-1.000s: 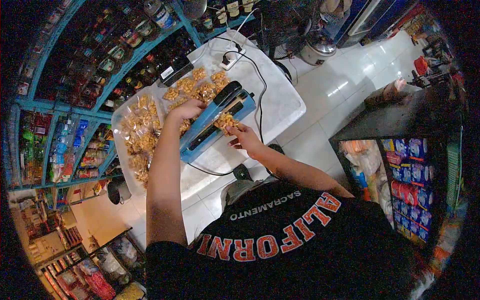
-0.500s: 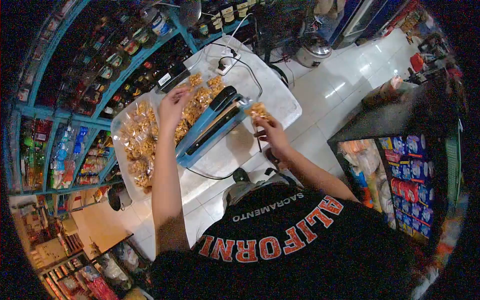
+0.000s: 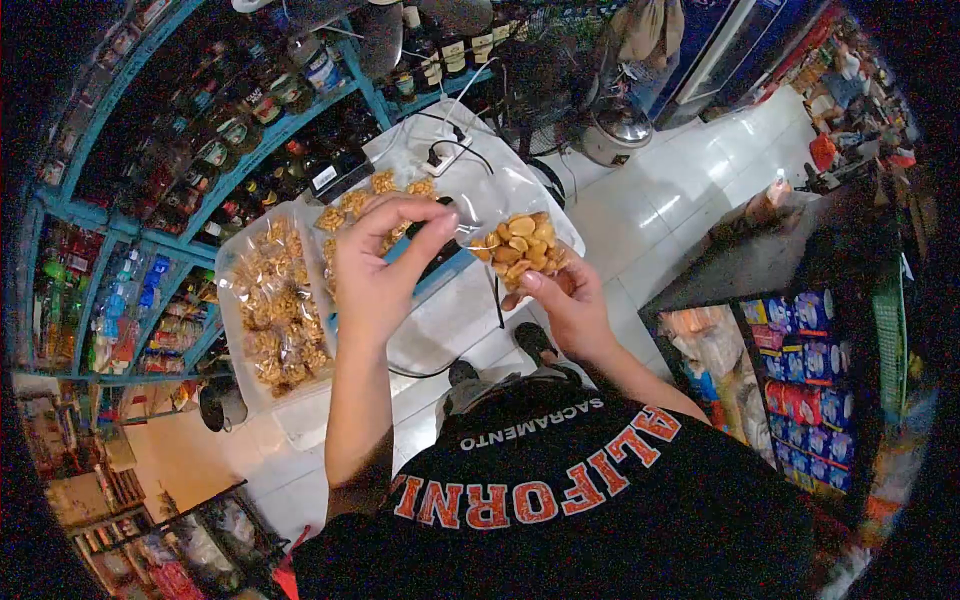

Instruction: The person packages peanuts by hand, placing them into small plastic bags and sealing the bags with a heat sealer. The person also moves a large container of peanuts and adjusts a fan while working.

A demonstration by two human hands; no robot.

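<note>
Up close, a small clear plastic bag of peanuts (image 3: 520,248) is held above the table. My right hand (image 3: 572,305) grips its filled lower part, thumb in front. My left hand (image 3: 378,265) pinches, with thumb and forefinger, at the clear top end of the bag. Below my hands lies a blue and black bag sealer (image 3: 425,295), mostly hidden by my left hand. More filled bags (image 3: 280,290) lie in a clear plastic tray (image 3: 232,310) at the left, and others (image 3: 345,208) sit farther back, partly behind my left hand.
A white table (image 3: 535,210) carries everything, with a white power strip (image 3: 447,152) and black cords at its far end. Blue shelves (image 3: 280,130) of bottles stand at the left. A metal pot (image 3: 615,130) is on the tiled floor; a dark counter with packets stands right.
My left hand has moved right from above the filled bags to the top of the held bag. My right hand has raised the bag closer, and the view has shifted slightly.
</note>
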